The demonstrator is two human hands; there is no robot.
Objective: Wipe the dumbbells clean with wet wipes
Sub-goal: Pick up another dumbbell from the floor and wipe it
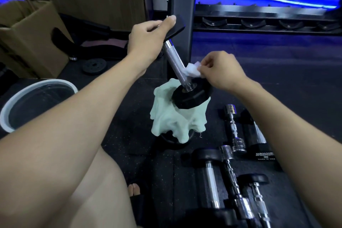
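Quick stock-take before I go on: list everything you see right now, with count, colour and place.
held dumbbell: 1, black heads, chrome handle, tilted, lower head on the green cloth
wipe: 1, white, pressed to the handle's lower part
green cloth: 1, pale green, draped over a dark object at centre floor
floor dumbbells: at least 5, black or chrome, lower right on the floor
basin: 1, white rim, left floor
cardboard box: 1, brown, upper left
weight plate: 1, black, flat on the floor by the box
rack: 1, dark, back right
left hand: gripping the upper head
right hand: pinching the wipe
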